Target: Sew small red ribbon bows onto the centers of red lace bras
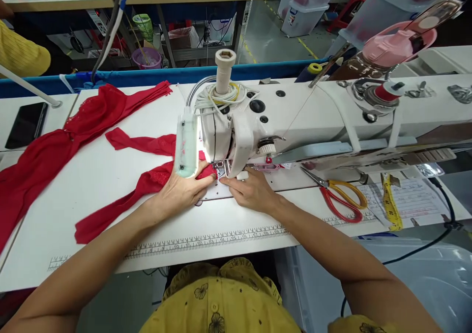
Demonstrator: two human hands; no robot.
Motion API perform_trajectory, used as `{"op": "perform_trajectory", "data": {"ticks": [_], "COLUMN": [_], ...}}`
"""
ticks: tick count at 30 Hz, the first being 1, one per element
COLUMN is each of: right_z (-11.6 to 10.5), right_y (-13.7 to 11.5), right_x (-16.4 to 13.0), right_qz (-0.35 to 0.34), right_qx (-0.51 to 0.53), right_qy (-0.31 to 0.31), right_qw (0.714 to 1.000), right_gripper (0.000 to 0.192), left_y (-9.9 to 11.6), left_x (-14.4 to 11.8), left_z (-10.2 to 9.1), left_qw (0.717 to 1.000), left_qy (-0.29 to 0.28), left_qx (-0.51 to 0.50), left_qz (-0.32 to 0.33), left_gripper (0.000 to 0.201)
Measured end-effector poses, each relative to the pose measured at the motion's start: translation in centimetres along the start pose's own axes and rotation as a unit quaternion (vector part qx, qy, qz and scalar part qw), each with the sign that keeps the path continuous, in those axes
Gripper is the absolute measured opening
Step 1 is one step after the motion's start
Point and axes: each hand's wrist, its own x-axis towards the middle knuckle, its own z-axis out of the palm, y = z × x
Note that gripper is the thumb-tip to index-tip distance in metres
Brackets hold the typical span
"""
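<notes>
My left hand (184,188) is closed on a piece of red fabric (159,177) just left of the needle area, thumb and fingers pressed together at its edge. Lace shows on part of this fabric, and its strips trail left over the table. Close by, on the right of the presser foot (220,165), is my right hand (253,190) with its fingers drawn together at the needle plate; what they hold, if anything, is too small to make out. The white sewing machine (239,131) stands over both hands. A lamp (187,144) on its head hides part of the fabric.
More red fabric (84,117) lies along the table's left side near a black phone (26,125). Right of the machine bed are scissors (342,195), a yellow tape measure (391,203) and written paper (420,200). A printed ruler (206,239) runs along the front edge.
</notes>
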Motion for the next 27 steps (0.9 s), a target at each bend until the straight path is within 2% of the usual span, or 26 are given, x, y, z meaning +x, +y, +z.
{"op": "perform_trajectory", "data": {"ticks": [8,19,24,27], "right_z": [-0.1,-0.3,0.0,0.2], "right_y": [-0.2,0.1,0.2,0.1], "right_x": [0.2,-0.1,0.0,0.1], "right_qz": [0.025,0.019,0.031,0.057], "right_qx": [0.004,0.028,0.023,0.021], "right_qy": [-0.014,-0.002,0.026,-0.001], "right_qw": [1.0,0.999,0.999,0.998], "right_gripper": [0.03,0.027,0.032,0.031], "left_y": [-0.8,-1.2,-0.4,0.5], "left_x": [0.3,-0.1,-0.2,-0.2], "left_z": [0.3,0.6,0.3,0.1], "left_qw": [0.999,0.997,0.999,0.999], "left_qy": [-0.018,-0.04,-0.015,0.033], "left_qx": [-0.039,-0.072,-0.037,0.005], "left_qz": [0.015,-0.001,-0.008,0.021], "left_gripper": [0.021,0.025,0.029,0.039]}}
